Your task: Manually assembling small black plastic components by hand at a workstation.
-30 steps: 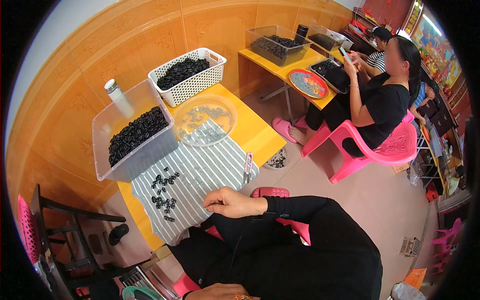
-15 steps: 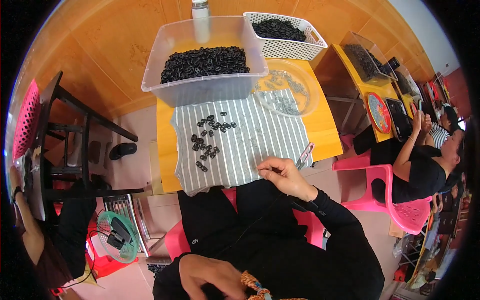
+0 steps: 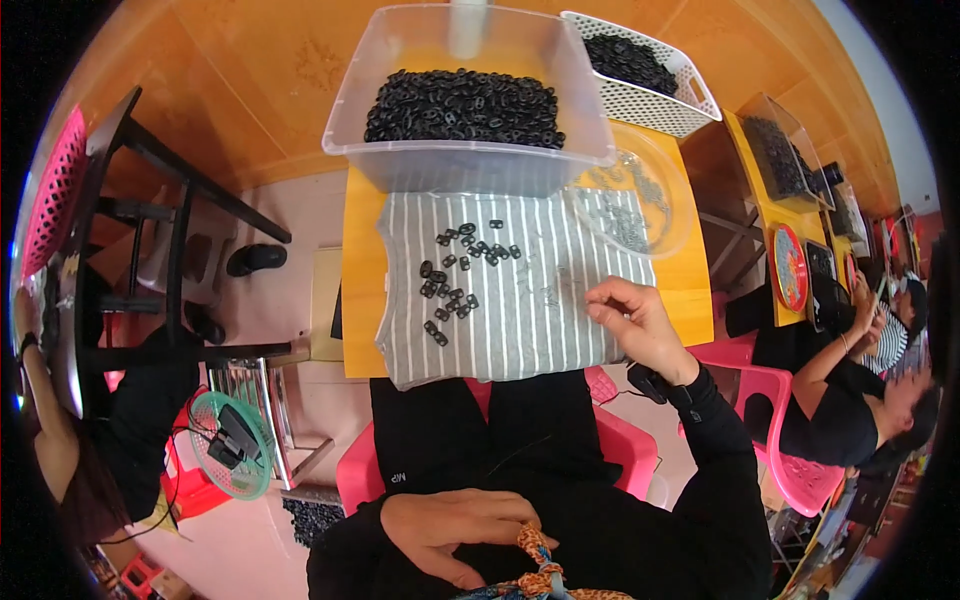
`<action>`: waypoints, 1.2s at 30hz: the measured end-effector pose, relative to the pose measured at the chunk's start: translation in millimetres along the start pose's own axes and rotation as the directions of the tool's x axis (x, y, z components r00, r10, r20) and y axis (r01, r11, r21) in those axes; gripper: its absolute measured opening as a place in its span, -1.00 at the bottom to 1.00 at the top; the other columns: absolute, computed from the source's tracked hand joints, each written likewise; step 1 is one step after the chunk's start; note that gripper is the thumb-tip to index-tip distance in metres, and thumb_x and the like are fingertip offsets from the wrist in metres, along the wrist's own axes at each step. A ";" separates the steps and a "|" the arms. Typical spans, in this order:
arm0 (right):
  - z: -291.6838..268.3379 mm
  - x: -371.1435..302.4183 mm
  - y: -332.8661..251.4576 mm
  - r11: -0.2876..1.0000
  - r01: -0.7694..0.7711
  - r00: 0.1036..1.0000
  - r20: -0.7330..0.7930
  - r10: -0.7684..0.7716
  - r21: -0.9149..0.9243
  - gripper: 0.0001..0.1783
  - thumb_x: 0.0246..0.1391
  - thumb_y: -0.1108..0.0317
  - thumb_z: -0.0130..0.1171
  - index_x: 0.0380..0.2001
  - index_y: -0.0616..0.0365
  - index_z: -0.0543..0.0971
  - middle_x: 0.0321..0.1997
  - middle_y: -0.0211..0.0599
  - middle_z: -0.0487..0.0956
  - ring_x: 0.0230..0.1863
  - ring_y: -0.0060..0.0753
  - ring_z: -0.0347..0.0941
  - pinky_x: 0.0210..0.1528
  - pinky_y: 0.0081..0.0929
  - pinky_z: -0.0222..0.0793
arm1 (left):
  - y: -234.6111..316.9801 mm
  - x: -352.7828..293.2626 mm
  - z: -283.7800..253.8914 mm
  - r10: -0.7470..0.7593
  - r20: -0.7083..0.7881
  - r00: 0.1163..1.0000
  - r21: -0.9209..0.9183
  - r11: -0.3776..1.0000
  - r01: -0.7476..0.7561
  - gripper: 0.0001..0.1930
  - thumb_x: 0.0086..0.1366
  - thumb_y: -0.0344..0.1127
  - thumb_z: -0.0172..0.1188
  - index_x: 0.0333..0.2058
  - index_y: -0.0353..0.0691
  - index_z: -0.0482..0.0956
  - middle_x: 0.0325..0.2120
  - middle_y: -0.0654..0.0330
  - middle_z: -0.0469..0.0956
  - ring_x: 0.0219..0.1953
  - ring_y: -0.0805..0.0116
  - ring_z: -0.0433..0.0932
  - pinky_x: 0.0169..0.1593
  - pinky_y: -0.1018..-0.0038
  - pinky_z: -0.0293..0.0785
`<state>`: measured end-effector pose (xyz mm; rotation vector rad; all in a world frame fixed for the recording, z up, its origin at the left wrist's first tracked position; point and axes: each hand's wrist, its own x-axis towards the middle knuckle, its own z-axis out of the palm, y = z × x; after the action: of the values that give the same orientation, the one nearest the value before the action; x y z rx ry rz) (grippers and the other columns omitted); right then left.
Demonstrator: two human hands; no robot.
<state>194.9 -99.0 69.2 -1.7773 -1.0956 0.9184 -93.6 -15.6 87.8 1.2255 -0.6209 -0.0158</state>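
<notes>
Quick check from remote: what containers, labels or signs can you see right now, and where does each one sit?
Clear plastic tub: far table edge, rectangular, heaped with small black parts.
White lattice basket: right of the tub, holding black parts.
Clear round bowl: right of the striped cloth, holding small metal pieces.
No labels, signs or screens clearly visible.

My right hand (image 3: pixel 640 325) rests on the grey-and-white striped cloth (image 3: pixel 520 300) spread over the yellow tabletop (image 3: pixel 358 290), fingertips curled near its right edge. Small black plastic pieces (image 3: pixel 460 275) lie scattered left of it on the cloth. Farther off stands a clear plastic bin (image 3: pixel 470 165) heaped with the same black pieces. My left hand (image 3: pixel 455 530) lies in my lap, touching patterned fabric (image 3: pixel 540 570).
</notes>
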 end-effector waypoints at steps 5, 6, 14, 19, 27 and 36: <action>19.8 18.4 -1.7 0.955 0.215 0.962 0.213 -0.171 -0.204 -0.85 -0.02 0.61 0.10 -0.30 0.31 0.49 -0.47 -0.26 0.42 -0.47 -0.45 0.37 -0.43 -0.55 0.27 | 9.7 -10.1 -13.2 0.073 0.105 0.992 -0.138 0.989 -0.058 -0.21 0.15 0.14 0.11 0.09 -0.51 0.25 -0.07 -0.17 0.35 -0.05 -0.10 0.36 -0.08 0.22 0.35; 22.3 23.0 -4.9 0.934 0.253 0.951 0.245 -0.191 -0.254 -0.84 -0.04 0.61 0.11 -0.31 0.30 0.49 -0.46 -0.22 0.43 -0.47 -0.37 0.39 -0.44 -0.52 0.29 | 6.8 -14.1 -13.5 0.102 0.139 0.985 -0.239 0.969 -0.067 -0.22 0.15 0.12 0.12 0.10 -0.50 0.23 -0.08 -0.16 0.36 -0.07 -0.09 0.37 -0.08 0.22 0.35; 46.2 77.6 -24.1 0.767 0.391 0.916 0.299 -0.268 -0.509 -0.74 -0.10 0.54 0.12 -0.24 0.25 0.49 -0.39 -0.12 0.41 -0.36 -0.07 0.42 -0.32 -0.30 0.34 | -1.6 -12.6 -7.6 0.057 -0.082 0.995 0.064 0.997 -0.052 -0.28 0.17 0.00 0.15 0.12 -0.48 0.22 -0.33 -0.04 0.38 -0.25 0.02 0.37 -0.14 0.27 0.31; 62.3 111.8 -20.8 0.565 0.487 0.869 0.305 -0.388 -0.666 -0.69 -0.14 0.53 0.14 -0.22 0.25 0.49 -0.34 -0.10 0.40 -0.25 -0.02 0.39 -0.24 -0.25 0.34 | 7.0 -23.3 -16.0 0.170 -0.003 0.985 -0.109 0.979 -0.170 -0.20 0.14 0.15 0.11 0.11 -0.49 0.25 -0.22 -0.07 0.42 -0.24 -0.05 0.41 -0.12 0.19 0.35; 75.7 107.3 -29.9 0.644 0.482 0.874 0.383 -0.300 -0.594 -0.79 -0.15 0.51 0.16 -0.33 0.22 0.52 -0.42 -0.12 0.40 -0.29 -0.04 0.40 -0.26 -0.23 0.34 | -6.9 -31.2 -6.3 0.095 -0.096 0.991 0.005 0.995 -0.095 -0.24 0.10 0.04 0.23 0.09 -0.46 0.26 -0.28 -0.01 0.36 -0.19 0.10 0.36 -0.19 0.30 0.29; 88.3 143.7 -18.8 0.499 0.488 0.856 0.280 -0.435 -0.716 -0.84 -0.18 0.54 0.09 -0.41 0.20 0.53 -0.42 -0.05 0.43 -0.29 0.03 0.44 -0.25 -0.18 0.38 | -23.3 -52.3 -7.0 0.144 -0.162 0.976 -0.374 0.907 -0.196 -0.41 0.15 -0.12 0.25 0.04 -0.44 0.38 -0.48 0.15 0.48 -0.45 0.42 0.46 -0.37 0.55 0.32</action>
<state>161.5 62.8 30.2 -1.9053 -2.1160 0.1227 -126.9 -0.3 43.2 0.7778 -0.5758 0.0845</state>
